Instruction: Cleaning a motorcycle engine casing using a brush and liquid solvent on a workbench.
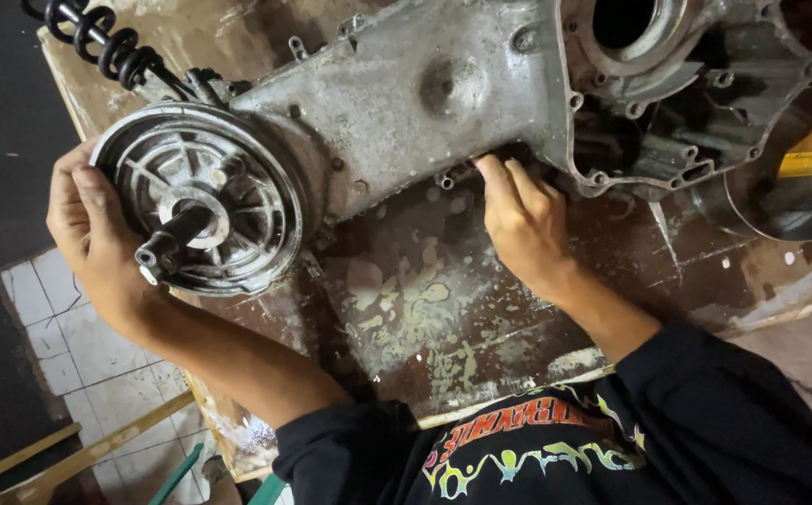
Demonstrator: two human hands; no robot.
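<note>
Left hand [88,224] cupped round the brake drum [198,198], right hand [518,220] fingertips pressed under the engine casing [425,93], stained desk [425,318] beneath.

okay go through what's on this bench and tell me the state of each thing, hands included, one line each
left hand: wrapped around the rim of the round hub.
right hand: fingertips pressed under the lower edge of the engine casing.
round hub: on its side, shaft pointing out, grimy.
engine casing: lying flat, cover on, dusty grey.
round opening: open, nothing in it.
coil spring: uncompressed, at the top left.
wooden bench: paint flaking, stained.
</note>
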